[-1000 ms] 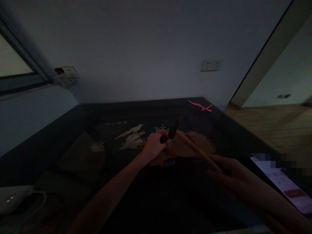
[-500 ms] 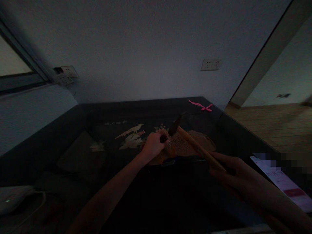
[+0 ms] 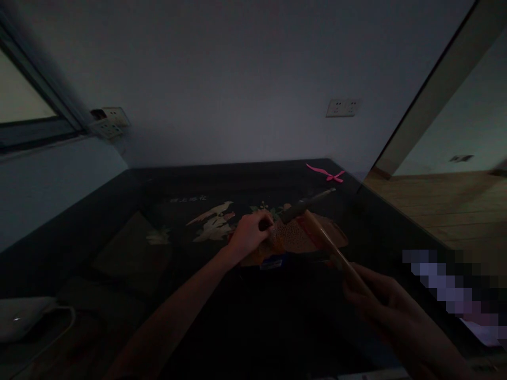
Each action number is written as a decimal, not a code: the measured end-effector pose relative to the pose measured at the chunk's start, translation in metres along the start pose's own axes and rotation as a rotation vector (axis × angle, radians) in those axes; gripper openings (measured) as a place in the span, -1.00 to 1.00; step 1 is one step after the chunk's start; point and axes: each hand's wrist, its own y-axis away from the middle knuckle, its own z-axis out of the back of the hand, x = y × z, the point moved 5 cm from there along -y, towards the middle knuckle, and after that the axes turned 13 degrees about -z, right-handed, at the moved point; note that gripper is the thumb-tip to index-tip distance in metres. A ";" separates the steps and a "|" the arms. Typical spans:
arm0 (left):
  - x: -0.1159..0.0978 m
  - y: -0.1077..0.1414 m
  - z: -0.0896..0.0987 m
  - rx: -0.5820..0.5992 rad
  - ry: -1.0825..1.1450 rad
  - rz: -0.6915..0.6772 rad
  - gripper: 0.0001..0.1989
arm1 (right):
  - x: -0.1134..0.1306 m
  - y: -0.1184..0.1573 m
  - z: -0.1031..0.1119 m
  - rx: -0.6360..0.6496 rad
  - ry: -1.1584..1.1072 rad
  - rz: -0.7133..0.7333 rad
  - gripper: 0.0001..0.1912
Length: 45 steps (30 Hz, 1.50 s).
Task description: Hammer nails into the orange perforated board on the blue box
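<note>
My right hand [image 3: 376, 295] is wrapped round the wooden handle of a hammer [image 3: 330, 243]. Its dark head lies just above a brown, speckled flat piece [image 3: 297, 235]; whether they touch is hard to tell in the dim light. At the left end of that piece, my left hand [image 3: 251, 232] is closed in a pinch, thumb and finger curled together. What sits between those fingertips is too dark to make out. Orange and blue parts show under the near edge of the speckled piece, close to my left hand.
A dark table [image 3: 237, 316] with a painted bird and flowers stands against the wall. A pink ribbon [image 3: 335, 177] lies at its far right corner. On the left is a white device [image 3: 24, 316] with a cable. A blurred-out flat object [image 3: 479, 330] lies at the right.
The hammer's head has turned and swung to the right, its far tip now lower and further right. My right hand has shifted slightly down. My left hand has stayed in place.
</note>
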 end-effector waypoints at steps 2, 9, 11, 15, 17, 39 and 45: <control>-0.002 -0.002 0.003 0.033 0.006 -0.027 -0.90 | -0.020 0.003 -0.003 -0.039 -0.147 0.002 -0.46; -0.061 0.012 0.063 -0.050 -0.155 -0.195 -0.80 | -0.061 -0.002 -0.026 0.062 -0.534 0.003 -0.51; -0.081 0.029 0.073 0.035 -0.104 -0.206 -0.82 | -0.061 -0.005 -0.027 0.080 -0.584 0.021 -0.48; -0.092 0.081 0.049 0.572 0.102 -0.200 -0.86 | -0.063 -0.012 -0.027 0.111 -0.617 -0.003 -0.48; -0.076 0.105 0.030 0.726 0.000 -0.181 -0.84 | -0.065 -0.015 -0.027 0.136 -0.622 -0.018 -0.49; -0.054 0.127 -0.006 0.643 -0.151 -0.180 -0.84 | -0.071 -0.024 -0.023 0.127 -0.586 -0.029 -0.48; -0.088 0.071 0.040 0.382 0.142 -0.202 -0.83 | -0.072 -0.023 -0.025 0.117 -0.583 -0.052 -0.46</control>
